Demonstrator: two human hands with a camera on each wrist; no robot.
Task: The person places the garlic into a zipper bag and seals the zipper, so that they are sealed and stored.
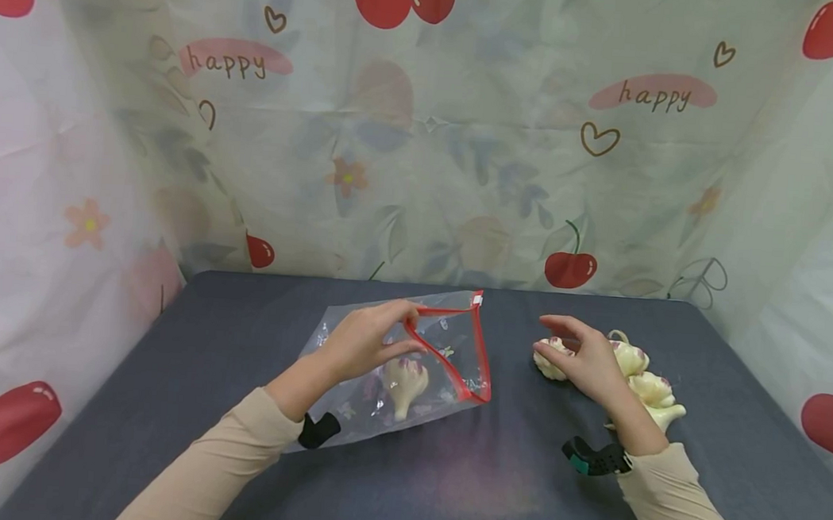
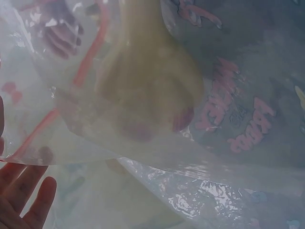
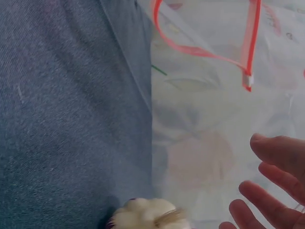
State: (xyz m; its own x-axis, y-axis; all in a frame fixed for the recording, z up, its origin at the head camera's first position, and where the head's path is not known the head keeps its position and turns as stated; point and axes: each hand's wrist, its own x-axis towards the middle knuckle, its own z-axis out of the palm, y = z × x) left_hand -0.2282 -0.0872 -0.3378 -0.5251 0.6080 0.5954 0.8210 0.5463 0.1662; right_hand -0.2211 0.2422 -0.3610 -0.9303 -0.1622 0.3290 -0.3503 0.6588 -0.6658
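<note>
My left hand [image 1: 358,337] pinches the red-edged rim of a clear zip bag [image 1: 484,352], and the bag's mouth gapes toward the right. Inside the bag lies a garlic bulb [image 1: 406,380], seen through the plastic; in the left wrist view this bulb [image 2: 147,81] fills the middle. Over at the right, my right hand [image 1: 591,364] reaches above the table with thumb and fingers spread around a second garlic bulb [image 1: 548,362]. From the right wrist, the spread fingers [image 3: 269,202] show apart from that bulb [image 3: 148,214].
Several more garlic bulbs [image 1: 653,392] lie in a cluster on the dark table [image 1: 255,322], partly behind my right wrist. A printed curtain [image 1: 437,150] hangs behind the table and along both sides. Each wrist wears a dark strap [image 1: 594,457].
</note>
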